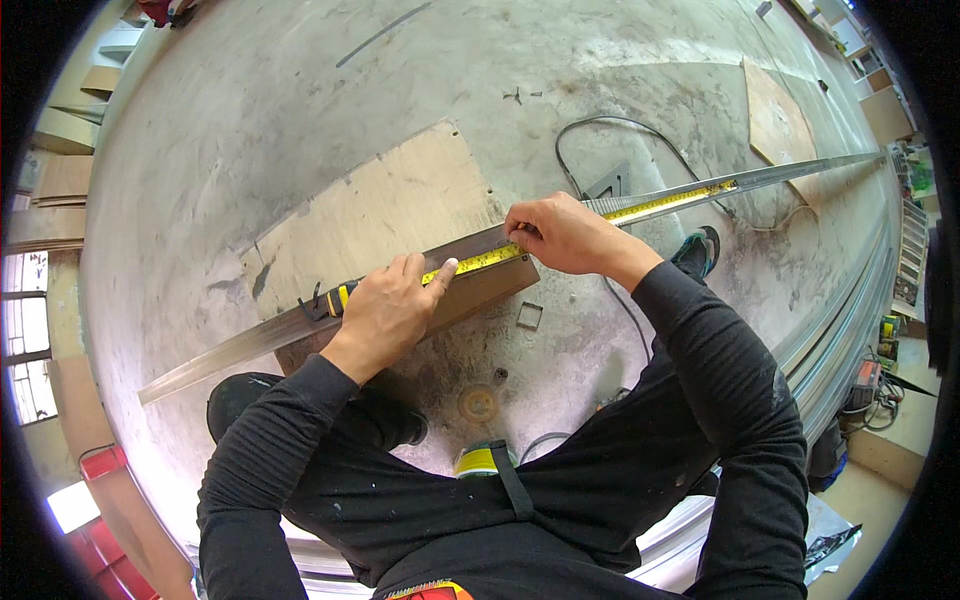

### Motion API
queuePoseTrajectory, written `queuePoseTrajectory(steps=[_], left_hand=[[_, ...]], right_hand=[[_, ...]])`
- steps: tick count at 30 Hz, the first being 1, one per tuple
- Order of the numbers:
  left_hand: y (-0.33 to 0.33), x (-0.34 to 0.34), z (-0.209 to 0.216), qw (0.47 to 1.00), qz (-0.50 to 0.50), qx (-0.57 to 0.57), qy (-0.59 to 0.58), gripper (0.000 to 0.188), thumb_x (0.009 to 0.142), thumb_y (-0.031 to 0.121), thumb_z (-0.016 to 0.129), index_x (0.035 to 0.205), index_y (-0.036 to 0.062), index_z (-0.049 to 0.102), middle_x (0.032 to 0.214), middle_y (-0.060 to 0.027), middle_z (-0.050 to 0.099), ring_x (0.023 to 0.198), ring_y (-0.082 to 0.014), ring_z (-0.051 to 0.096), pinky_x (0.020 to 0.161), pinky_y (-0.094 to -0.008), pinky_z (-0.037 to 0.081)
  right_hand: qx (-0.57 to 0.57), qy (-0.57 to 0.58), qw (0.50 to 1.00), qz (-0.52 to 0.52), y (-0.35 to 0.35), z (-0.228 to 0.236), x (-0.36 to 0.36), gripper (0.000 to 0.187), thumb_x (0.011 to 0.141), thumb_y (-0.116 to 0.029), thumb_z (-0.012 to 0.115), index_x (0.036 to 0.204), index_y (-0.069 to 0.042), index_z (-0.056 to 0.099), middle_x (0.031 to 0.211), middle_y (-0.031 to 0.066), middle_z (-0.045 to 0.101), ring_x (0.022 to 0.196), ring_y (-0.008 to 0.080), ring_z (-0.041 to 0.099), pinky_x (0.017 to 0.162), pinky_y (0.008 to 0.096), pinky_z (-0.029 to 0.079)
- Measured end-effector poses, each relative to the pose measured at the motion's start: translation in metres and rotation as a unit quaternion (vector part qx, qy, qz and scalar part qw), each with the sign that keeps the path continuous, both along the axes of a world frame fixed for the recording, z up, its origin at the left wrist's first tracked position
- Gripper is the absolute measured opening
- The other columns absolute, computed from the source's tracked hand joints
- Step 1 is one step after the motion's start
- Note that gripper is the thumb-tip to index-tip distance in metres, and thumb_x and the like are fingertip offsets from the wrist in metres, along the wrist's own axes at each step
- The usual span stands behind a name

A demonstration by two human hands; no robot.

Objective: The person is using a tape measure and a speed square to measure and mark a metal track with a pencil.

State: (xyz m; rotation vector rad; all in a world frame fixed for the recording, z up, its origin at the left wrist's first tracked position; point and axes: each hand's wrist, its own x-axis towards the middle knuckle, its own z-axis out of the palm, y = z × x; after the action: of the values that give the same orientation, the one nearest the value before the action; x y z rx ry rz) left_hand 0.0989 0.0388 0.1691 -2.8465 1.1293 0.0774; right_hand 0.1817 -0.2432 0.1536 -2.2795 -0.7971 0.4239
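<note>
A long silvery metal channel [215, 356] runs slantwise across the floor in front of me, from near left to far right. Along it stretches the yellow blade of a tape measure [480, 262]. My left hand [385, 312] is closed on the black-and-yellow tape case, its thumb pressing on the blade. Farther right, my right hand [570, 236] rests at the channel, thumb and fingers pinched together over the blade's edge; whatever is between them is hidden. Beneath the channel, between my hands, lies a brown block [485, 298].
A plywood sheet [375, 205] lies beyond the channel, another board [778, 120] at far right. A black cable [640, 122] loops by a grey triangular plate [608, 183]. A small square frame [530, 316] lies near my feet. Long metal profiles [850, 300] line the right.
</note>
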Motion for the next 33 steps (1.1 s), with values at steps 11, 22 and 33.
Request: queuePoseTrajectory(steps=[11, 22, 33], left_hand=[[0.0, 0.0, 0.0, 1.0, 0.006, 0.007, 0.012, 0.056, 0.089, 0.011, 0.062, 0.145, 0.0136, 0.061, 0.096, -0.0084, 0.059, 0.091, -0.0234, 0.065, 0.077, -0.0346, 0.055], [-0.002, 0.0, 0.002, 1.0, 0.002, 0.009, 0.005, 0.054, 0.09, 0.012, 0.061, 0.144, 0.0138, 0.062, 0.096, -0.0086, 0.059, 0.091, -0.0234, 0.065, 0.077, -0.0348, 0.055], [0.001, -0.001, -0.001, 1.0, 0.004, 0.001, 0.0, 0.052, 0.09, 0.011, 0.06, 0.143, 0.0138, 0.062, 0.098, -0.0089, 0.06, 0.091, -0.0238, 0.066, 0.076, -0.0349, 0.055]], right_hand=[[-0.007, -0.006, 1.0, -0.002, 0.002, -0.001, -0.001, 0.013, 0.094, -0.007, 0.066, 0.102, 0.002, 0.071, 0.086, 0.0213, 0.074, 0.077, 0.0375, 0.074, 0.071, 0.0423, 0.057], [-0.009, -0.06, 0.998, 0.021, 0.005, -0.006, -0.001, 0.011, 0.092, -0.007, 0.066, 0.1, 0.0, 0.071, 0.083, 0.0212, 0.072, 0.076, 0.0414, 0.071, 0.071, 0.0475, 0.056], [0.033, -0.012, 0.998, -0.044, 0.014, -0.004, -0.006, 0.014, 0.094, -0.011, 0.068, 0.101, 0.001, 0.072, 0.083, 0.0204, 0.074, 0.073, 0.0361, 0.073, 0.068, 0.0416, 0.056]])
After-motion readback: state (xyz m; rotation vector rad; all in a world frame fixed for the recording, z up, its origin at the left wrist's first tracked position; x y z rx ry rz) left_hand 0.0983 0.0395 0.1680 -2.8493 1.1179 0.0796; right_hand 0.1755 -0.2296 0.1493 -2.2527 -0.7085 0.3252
